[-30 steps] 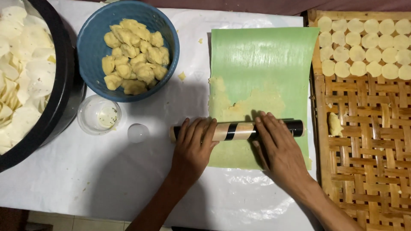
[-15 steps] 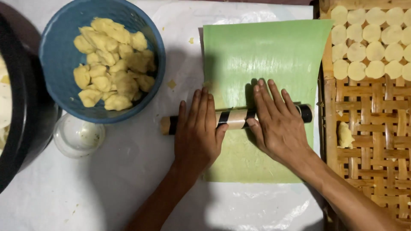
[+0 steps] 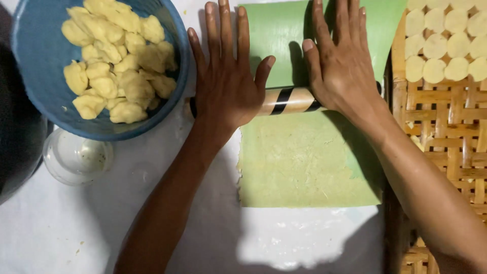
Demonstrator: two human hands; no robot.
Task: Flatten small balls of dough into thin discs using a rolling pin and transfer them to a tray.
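Rolling is the step in hand: both palms lie flat, fingers spread, on one striped pin [image 3: 289,100] laid across one green sheet [image 3: 309,152] on the counter [image 3: 76,233]. Neither the left hand [image 3: 225,83] nor the right hand [image 3: 342,66] closes a grip; they only press. The next push seems to call for even pressure from both palms (dough shows thin beneath). One blue bowl [image 3: 40,91] holds many lumps [image 3: 119,66]; about eleven discs [image 3: 446,45] show on one woven tray [image 3: 446,152]; one small clear dish [image 3: 76,160].
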